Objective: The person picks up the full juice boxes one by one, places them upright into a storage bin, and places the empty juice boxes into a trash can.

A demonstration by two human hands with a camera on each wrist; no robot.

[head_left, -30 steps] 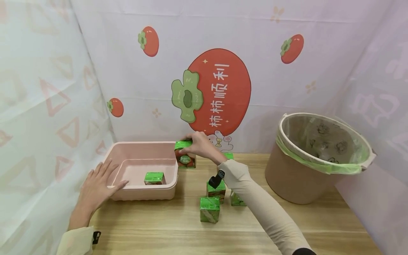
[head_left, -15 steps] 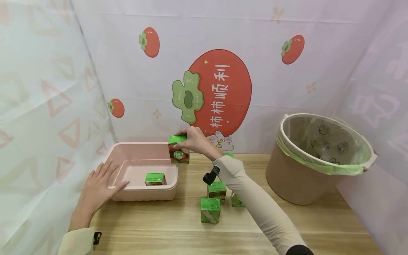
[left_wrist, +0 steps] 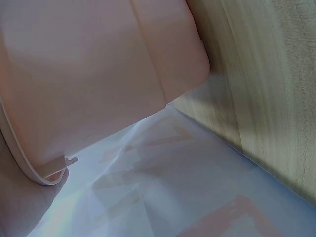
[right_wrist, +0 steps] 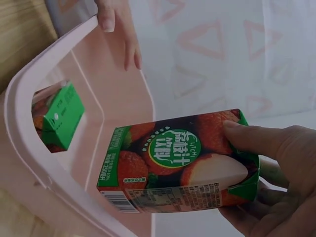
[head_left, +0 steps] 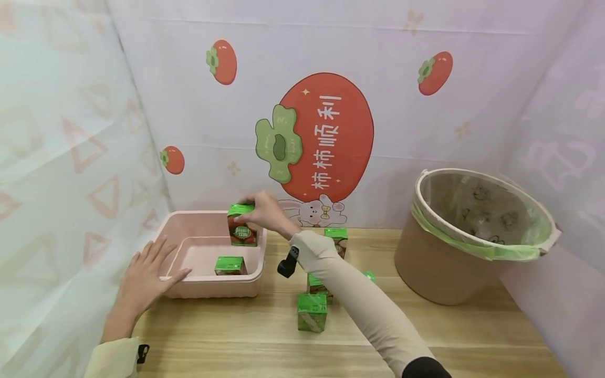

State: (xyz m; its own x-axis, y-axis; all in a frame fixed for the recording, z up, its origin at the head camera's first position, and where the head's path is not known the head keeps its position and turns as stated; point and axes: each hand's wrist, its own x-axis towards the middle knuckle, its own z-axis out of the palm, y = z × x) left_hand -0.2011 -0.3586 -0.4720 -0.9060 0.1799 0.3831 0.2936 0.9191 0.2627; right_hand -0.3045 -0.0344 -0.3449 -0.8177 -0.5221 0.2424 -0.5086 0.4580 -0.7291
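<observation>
My right hand (head_left: 268, 212) grips a lychee juice box (head_left: 243, 230) by its top end, thumb on the printed face. The red and green carton (right_wrist: 173, 160) hangs upright over the right part of a pink plastic tub (head_left: 208, 290), above its floor. Inside the tub, near the front wall, lies another juice box (head_left: 230, 265). My left hand (head_left: 142, 278) rests on the tub's left rim with fingers straight and spread. In the left wrist view, part of that hand (left_wrist: 24, 197) touches the rim beside the tub's outer wall.
On the wooden table (head_left: 227, 336) right of the tub stand several more green-topped cartons, one (head_left: 312, 312) in front and one (head_left: 336, 240) farther back; my right forearm partly covers others. A bin (head_left: 439, 273) with a green liner stands at the right. Printed cloth walls surround the table.
My right hand has carried the juice box leftward, from the tub's right rim to over its inside. The left hand has stayed on the left rim.
</observation>
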